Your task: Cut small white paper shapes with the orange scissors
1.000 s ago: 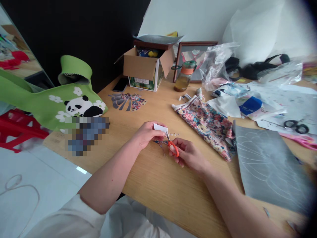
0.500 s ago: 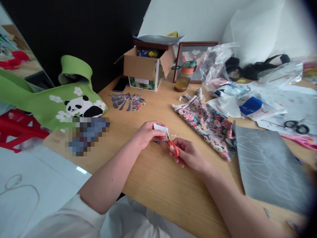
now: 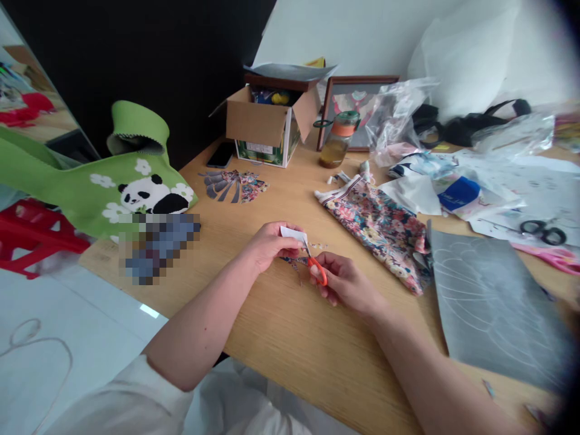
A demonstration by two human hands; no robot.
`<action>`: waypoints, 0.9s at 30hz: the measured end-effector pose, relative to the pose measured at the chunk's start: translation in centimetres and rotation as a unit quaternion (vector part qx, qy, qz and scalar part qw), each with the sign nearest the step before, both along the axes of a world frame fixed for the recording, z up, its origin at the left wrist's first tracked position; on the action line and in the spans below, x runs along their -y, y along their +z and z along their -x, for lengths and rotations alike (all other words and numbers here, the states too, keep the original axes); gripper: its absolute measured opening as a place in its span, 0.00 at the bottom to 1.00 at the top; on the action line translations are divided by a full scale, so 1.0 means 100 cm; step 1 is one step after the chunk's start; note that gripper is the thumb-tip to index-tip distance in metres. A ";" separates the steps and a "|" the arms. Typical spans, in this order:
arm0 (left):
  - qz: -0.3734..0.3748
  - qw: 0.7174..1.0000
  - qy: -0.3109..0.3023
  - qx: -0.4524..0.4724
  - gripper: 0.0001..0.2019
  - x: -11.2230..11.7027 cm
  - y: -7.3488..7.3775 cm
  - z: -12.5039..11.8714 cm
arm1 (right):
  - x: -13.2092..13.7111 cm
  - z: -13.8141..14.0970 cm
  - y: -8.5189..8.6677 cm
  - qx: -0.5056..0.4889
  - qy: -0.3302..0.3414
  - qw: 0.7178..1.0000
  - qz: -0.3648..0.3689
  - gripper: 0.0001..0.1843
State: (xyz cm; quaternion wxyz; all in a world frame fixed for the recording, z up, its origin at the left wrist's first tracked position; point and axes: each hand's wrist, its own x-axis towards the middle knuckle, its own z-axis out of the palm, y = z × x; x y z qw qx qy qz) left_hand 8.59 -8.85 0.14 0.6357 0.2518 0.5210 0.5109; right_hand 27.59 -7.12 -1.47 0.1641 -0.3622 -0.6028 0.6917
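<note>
Between the thumb and fingers of my left hand (image 3: 273, 243) is a small white piece (image 3: 293, 234), either paper or backed fabric; I cannot tell which. My right hand (image 3: 338, 277) grips small scissors with orange handles (image 3: 319, 272), their blades at the piece's right edge. Beneath both hands, narrow floral scraps (image 3: 296, 263) lie on the wooden table (image 3: 281, 326). A folded floral cloth (image 3: 376, 226) rests to the right of my hands. Farther back on the left, cut floral and grey strips (image 3: 235, 185) are laid out in a fan.
An open cardboard box (image 3: 263, 124), a phone (image 3: 220, 155) and a lidded bottle of liquid (image 3: 336, 142) stand at the back. On the right are a grey sheet with white lines (image 3: 489, 308) and black-handled scissors (image 3: 542, 232). A green panda bag (image 3: 136, 181) is at the left.
</note>
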 end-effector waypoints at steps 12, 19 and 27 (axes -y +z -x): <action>-0.005 1.000 0.007 -0.018 0.14 0.000 0.004 -0.003 | 0.000 0.000 0.001 -0.023 0.006 1.000 0.014 0.27; -0.008 0.999 0.010 -0.032 0.14 0.000 0.004 -0.002 | -0.001 -0.001 0.001 -0.012 0.012 1.000 0.000 0.28; -0.011 0.999 0.014 -0.030 0.14 -0.001 0.001 -0.001 | -0.001 0.000 0.001 0.004 0.011 1.000 -0.007 0.30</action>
